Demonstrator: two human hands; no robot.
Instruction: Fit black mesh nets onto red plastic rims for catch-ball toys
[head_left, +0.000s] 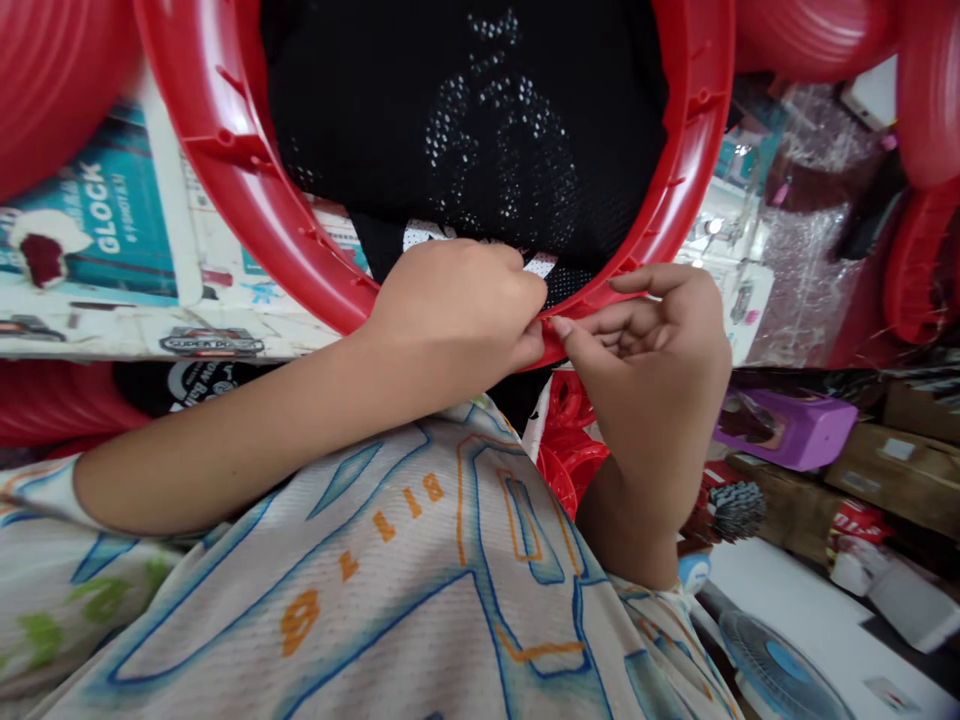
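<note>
A large red plastic ring [289,245] lies before me, with black mesh fabric [360,110] bearing a shiny dotted pattern across its opening. My left hand [465,300] is closed in a fist over the ring's near edge, covering part of the rim and a white printed strip. My right hand [652,335] is just to the right, fingers curled in and thumb pressed at the same stretch of rim. Its fingertips nearly meet those of my left hand. Whether either one also pinches the mesh's edge is hidden.
Stacked red rings [60,90] stand at the left, and more red parts [817,35] at the upper right. Printed cardboard [135,220] covers the work surface. At the lower right are a purple holder [795,425], cardboard boxes [900,470] and a fan [780,660].
</note>
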